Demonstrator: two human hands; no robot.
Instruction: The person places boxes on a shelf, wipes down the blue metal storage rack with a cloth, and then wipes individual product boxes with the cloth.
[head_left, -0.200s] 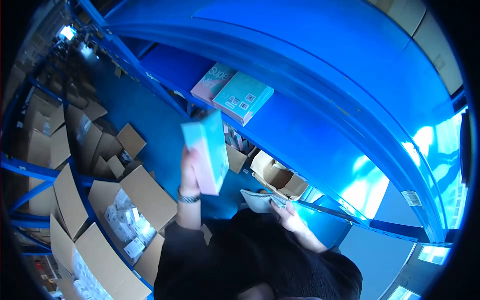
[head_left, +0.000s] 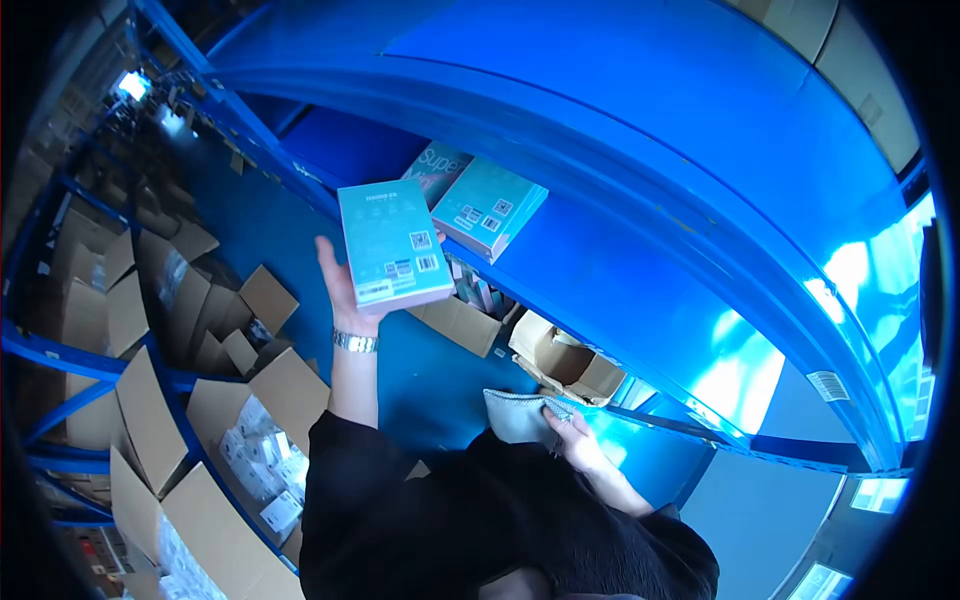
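On my left hand [head_left: 347, 292] rests a teal box [head_left: 390, 235] with a QR code and barcodes facing up; the thumb sticks out at its side and a metal watch band circles the wrist. Lower and to the right, my right hand [head_left: 572, 435] pinches a folded light grey cloth [head_left: 520, 415] near my body. Just right of the held box, a similar teal box [head_left: 488, 205] lies on the blue shelf [head_left: 600, 270], beside another box marked "Super Mini" [head_left: 432, 165].
Open cartons [head_left: 240, 440] with white packages stand on the left racks. Below the shelf edge are an open torn carton [head_left: 565, 362], a cardboard flap [head_left: 455, 322] and more small boxes. A blue shelf beam [head_left: 640, 175] curves overhead.
The box in my left hand has turned from its narrow side to its broad printed face and moved up next to the shelf boxes. My right hand still holds the cloth.
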